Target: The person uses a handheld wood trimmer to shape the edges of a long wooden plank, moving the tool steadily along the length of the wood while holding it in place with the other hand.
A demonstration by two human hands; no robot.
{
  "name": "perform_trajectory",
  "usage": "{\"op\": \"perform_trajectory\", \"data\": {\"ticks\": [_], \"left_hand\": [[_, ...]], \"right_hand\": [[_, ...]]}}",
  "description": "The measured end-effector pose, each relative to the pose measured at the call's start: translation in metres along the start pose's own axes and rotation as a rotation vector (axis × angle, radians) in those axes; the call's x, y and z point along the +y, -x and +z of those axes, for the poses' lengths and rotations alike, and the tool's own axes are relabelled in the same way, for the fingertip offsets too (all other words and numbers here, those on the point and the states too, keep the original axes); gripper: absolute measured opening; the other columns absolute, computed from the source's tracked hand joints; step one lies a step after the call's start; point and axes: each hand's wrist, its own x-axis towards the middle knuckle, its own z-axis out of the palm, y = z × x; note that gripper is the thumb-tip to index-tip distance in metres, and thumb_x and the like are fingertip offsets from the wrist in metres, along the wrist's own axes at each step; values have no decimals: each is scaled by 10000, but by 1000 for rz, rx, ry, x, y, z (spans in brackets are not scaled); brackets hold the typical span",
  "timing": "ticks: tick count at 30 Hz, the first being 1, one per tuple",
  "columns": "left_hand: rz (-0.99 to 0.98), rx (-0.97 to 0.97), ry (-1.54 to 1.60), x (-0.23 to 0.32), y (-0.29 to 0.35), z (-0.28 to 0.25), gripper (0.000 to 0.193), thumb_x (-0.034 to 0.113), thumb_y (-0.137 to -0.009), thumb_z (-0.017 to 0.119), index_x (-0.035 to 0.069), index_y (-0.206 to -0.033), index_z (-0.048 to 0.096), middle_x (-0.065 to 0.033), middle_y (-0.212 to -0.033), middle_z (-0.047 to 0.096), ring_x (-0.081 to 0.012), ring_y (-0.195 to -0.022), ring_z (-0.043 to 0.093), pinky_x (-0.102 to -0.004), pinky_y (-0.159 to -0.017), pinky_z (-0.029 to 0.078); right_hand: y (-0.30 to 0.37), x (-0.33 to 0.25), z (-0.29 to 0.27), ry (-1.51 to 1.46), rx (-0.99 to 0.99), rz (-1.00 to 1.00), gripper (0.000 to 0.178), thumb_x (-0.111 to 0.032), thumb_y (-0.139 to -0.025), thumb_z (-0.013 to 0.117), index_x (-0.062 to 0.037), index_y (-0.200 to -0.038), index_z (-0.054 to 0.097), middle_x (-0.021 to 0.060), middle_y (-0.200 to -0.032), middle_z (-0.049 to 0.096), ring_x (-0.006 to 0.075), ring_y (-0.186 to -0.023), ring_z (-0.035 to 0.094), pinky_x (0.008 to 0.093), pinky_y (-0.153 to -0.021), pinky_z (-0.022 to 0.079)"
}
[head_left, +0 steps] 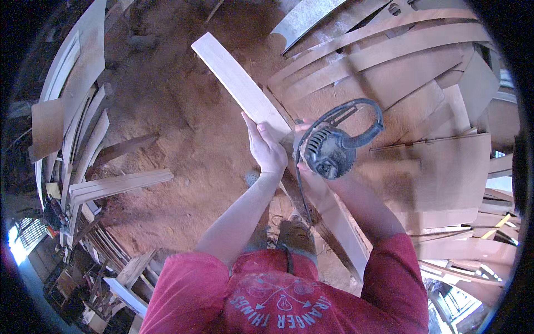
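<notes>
A long, pale wooden board [233, 72] runs slantwise in front of me, from the upper left down past my right forearm. My left hand [268, 151] grips its left edge, thumb on the top face and fingers along the side. In my right hand [303, 131] is a dark, round-bodied power sander [328, 151], held over the board's right side. The sander's body hides most of that hand's fingers. A black cord [300, 192] hangs from the tool along the board, and a thick dark dust outlet [364, 136] juts out from its side.
Under the board lies a darker beam [334, 245]. Large curved wooden pieces and flat sheets [434, 172] lie stacked on the right. At left, planks [122, 183] and leaning boards [75, 111] stand by the dusty brown floor [167, 111].
</notes>
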Motion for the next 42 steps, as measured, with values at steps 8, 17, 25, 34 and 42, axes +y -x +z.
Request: {"op": "perform_trajectory", "data": {"ticks": [8, 17, 25, 34, 42], "left_hand": [[-98, -62, 3, 2, 2, 7, 689, 391, -1186, 314, -39, -1715, 216, -343, -1589, 514, -473, -1422, 569, -474, -1148, 479], [13, -6, 19, -12, 0, 1, 675, 413, -1192, 338, 26, -1733, 223, -302, -1574, 557, -446, -1408, 597, -461, -1132, 494], [63, -5, -36, -13, -4, -1, 658, 389, -1195, 348, 29, -1732, 226, -308, -1557, 570, -445, -1405, 599, -452, -1118, 499], [11, 23, 332, -22, -17, 9, 686, 450, -1185, 407, -35, -1653, 277, -263, -1595, 484, -385, -1503, 474, -461, -1214, 396], [-499, 118, 814, 3, -302, -48, 670, 618, -1151, 360, 25, -1187, 670, -117, -1082, 723, -291, -972, 729, -434, -876, 587]], "right_hand": [[14, 63, 19, -311, -245, 199, 847, -778, -1004, 517, -202, -1626, 512, 16, -1676, 484, 302, -1618, 336, 542, -1356, 228], [-75, 12, 51, 143, 94, -65, 787, -380, -662, 1002, -92, -1323, 686, 73, -1196, 787, 213, -1053, 775, 377, -957, 621], [-111, 12, 61, -143, 168, -4, 718, -377, -685, 986, -61, -1267, 711, 76, -1175, 799, 222, -1050, 779, 397, -956, 616], [-91, 24, 57, -166, 92, 231, 694, -451, -732, 938, -112, -1286, 695, 75, -1230, 780, 240, -1064, 767, 426, -990, 609], [-83, 32, 72, -74, 116, 153, 443, -385, -862, 832, -97, -1182, 725, 82, -1156, 792, 253, -1056, 767, 462, -1035, 586]]}}
